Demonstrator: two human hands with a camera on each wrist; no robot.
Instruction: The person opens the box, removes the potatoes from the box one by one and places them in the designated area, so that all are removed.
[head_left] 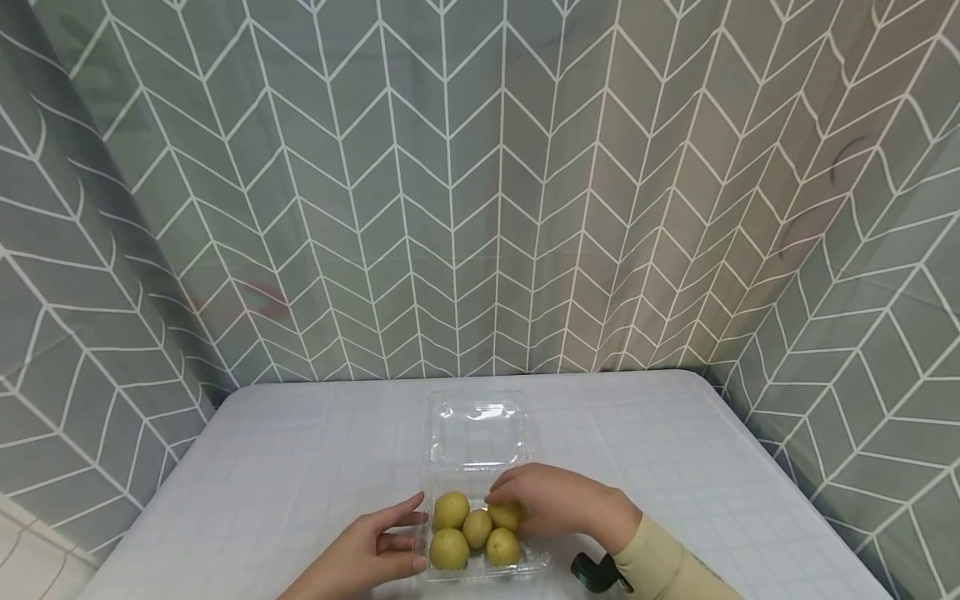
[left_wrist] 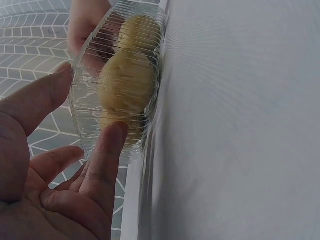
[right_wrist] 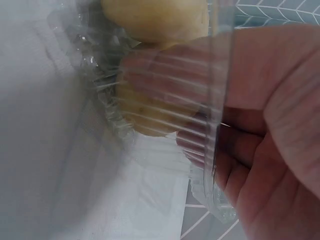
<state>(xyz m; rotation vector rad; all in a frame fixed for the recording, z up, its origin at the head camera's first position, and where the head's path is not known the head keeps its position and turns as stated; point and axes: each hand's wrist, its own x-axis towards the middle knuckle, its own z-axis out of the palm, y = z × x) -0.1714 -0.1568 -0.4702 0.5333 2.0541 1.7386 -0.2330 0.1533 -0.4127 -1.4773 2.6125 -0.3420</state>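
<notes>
A clear plastic clamshell box (head_left: 475,573) lies with its lid (head_left: 478,429) folded back, away from me. Several round yellow-green fruits (head_left: 448,550) sit inside it. My left hand (head_left: 372,546) is at the box's left side, fingers extended, with fingertips right at the ribbed wall (left_wrist: 85,105) in the left wrist view. My right hand (head_left: 558,502) reaches into the box and grips the far right fruit (head_left: 504,515). In the right wrist view, the thumb and fingers are around that fruit (right_wrist: 155,115), behind the clear wall. Part of it is hidden by the hand.
A white cloth (head_left: 315,450) with faint lines covers the table. Patterned grey curtains (head_left: 472,208) stand behind it and at both sides. A dark device (head_left: 596,573) is strapped beneath the right wrist, by the beige sleeve (head_left: 667,558).
</notes>
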